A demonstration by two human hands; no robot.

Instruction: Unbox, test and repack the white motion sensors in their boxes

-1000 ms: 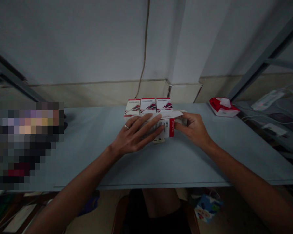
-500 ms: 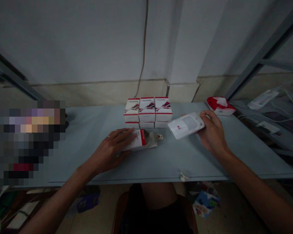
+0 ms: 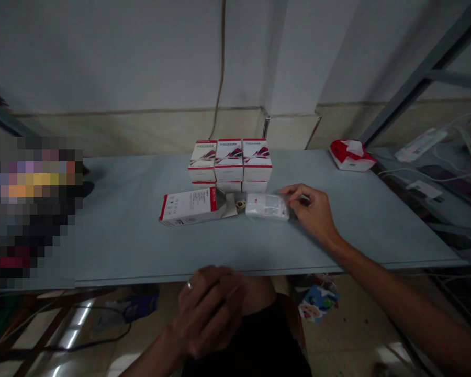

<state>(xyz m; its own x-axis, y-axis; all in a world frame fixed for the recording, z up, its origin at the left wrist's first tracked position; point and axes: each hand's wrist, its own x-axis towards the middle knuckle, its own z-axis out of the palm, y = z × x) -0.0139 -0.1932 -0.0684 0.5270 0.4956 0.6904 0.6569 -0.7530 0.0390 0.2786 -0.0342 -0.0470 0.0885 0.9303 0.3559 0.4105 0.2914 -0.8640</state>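
My right hand (image 3: 312,209) pinches the right end of a white motion detector (image 3: 266,206) wrapped in clear plastic. The detector lies on or just above the tabletop. To its left an opened white box with red ends (image 3: 190,205) rests on its side, flaps facing right. Between the two is a small pale piece with a dark hole (image 3: 240,204). My left hand (image 3: 212,309), with a ring on one finger, hovers over my lap at the table's front edge. Its fingers are bent and smeared by motion, so I cannot see whether they hold anything.
Several white boxes with red and purple print (image 3: 230,157) stand stacked behind the opened one. A red and white tissue pack (image 3: 352,155) sits at the back right. Cables and a power strip (image 3: 422,145) lie beyond the table's right end. The left side is pixelated.
My left hand has let go of the opened box and drawn back toward my lap. My right hand has brought the wrapped detector left and down, close to the box opening. The view has shifted.
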